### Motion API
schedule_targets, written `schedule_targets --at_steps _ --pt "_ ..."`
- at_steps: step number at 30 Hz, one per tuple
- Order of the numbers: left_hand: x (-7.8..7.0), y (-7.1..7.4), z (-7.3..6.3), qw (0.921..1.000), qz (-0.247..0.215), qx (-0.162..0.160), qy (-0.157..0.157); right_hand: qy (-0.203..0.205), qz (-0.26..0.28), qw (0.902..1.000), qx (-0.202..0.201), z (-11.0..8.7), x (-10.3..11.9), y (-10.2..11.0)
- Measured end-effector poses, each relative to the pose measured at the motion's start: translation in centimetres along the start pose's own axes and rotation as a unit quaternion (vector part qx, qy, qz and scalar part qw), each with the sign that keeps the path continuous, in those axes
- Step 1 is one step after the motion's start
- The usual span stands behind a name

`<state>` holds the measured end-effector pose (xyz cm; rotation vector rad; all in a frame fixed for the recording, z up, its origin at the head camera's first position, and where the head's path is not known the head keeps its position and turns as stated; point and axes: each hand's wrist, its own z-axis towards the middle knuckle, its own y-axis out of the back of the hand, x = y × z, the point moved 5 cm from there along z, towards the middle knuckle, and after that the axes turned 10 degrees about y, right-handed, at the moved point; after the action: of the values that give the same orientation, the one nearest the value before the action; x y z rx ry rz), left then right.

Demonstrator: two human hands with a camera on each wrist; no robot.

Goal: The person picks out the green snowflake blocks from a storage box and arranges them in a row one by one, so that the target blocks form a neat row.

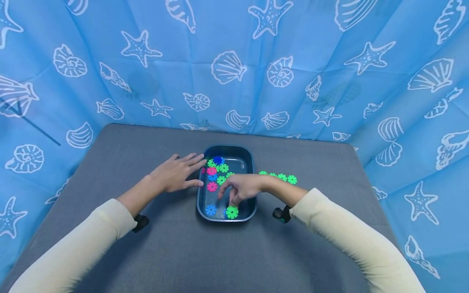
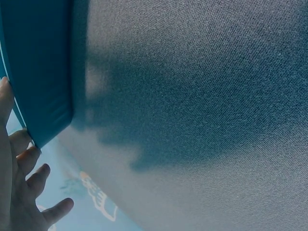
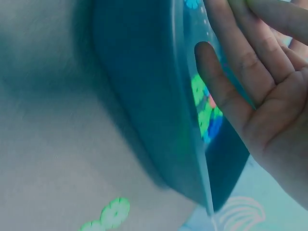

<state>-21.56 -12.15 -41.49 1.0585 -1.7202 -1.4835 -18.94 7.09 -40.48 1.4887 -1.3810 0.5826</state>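
Blue tray [image 1: 250,156] on grey tabletop [image 1: 146,240], holding coloured gear discs [image 1: 212,186]. Left hand [image 1: 176,174]: flat, grip released, steadying tray's side. Right hand [image 1: 239,188]: fingertips down inside tray; grip state cannot be told.

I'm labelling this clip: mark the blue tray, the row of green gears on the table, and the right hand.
blue tray [image 1: 249,156]: head view, far right rim.
row of green gears [image 1: 282,177]: head view, a middle gear.
right hand [image 1: 243,188]: head view, back of hand.

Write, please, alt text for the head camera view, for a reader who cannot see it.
A person's right hand reaches into a dark blue tray of green, pink and blue gear-shaped discs, while the left hand rests flat against the tray's left side. A row of green discs lies on the grey table to the tray's right.
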Motion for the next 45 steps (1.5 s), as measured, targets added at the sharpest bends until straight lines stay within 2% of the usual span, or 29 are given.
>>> schedule_targets --at_steps 5,11,14,19,25,31,38,42,45 --pt "0.0 -0.1 0.0 1.0000 0.000 0.003 0.001 0.014 -0.009 0.9994 -0.030 -2.5 -0.2 1.0" --pt "0.1 0.0 -0.1 1.0000 0.001 0.000 -0.004 0.021 -0.009 0.9956 -0.090 -6.3 -1.4 2.9" --pt "0.1 0.0 -0.1 1.0000 0.000 -0.001 -0.006 0.017 0.001 0.9911 -0.132 -8.5 -2.5 4.0" --pt "0.0 0.0 0.0 1.0000 0.001 -0.002 -0.004 0.004 0.013 0.9781 -0.208 -12.5 -4.9 5.9" --pt "0.0 0.0 0.0 1.0000 0.002 -0.004 -0.004 -0.041 0.016 0.9530 -0.300 -17.0 -8.6 7.4" --pt "0.0 0.0 0.0 1.0000 -0.003 0.003 -0.003 -0.093 0.017 0.9159 -0.390 -20.0 -12.9 7.2" --pt "0.0 -0.1 0.1 1.0000 0.005 0.008 0.002 -0.136 -0.046 0.8801 -0.453 -21.5 -17.0 6.7" --pt "0.1 -0.2 0.1 1.0000 0.005 0.007 0.002 -0.159 -0.063 0.8651 -0.471 -21.6 -18.2 6.5" --pt "0.2 -0.3 0.1 1.0000 0.003 0.007 0.004 -0.164 -0.063 0.8592 -0.481 -21.6 -18.6 6.4"
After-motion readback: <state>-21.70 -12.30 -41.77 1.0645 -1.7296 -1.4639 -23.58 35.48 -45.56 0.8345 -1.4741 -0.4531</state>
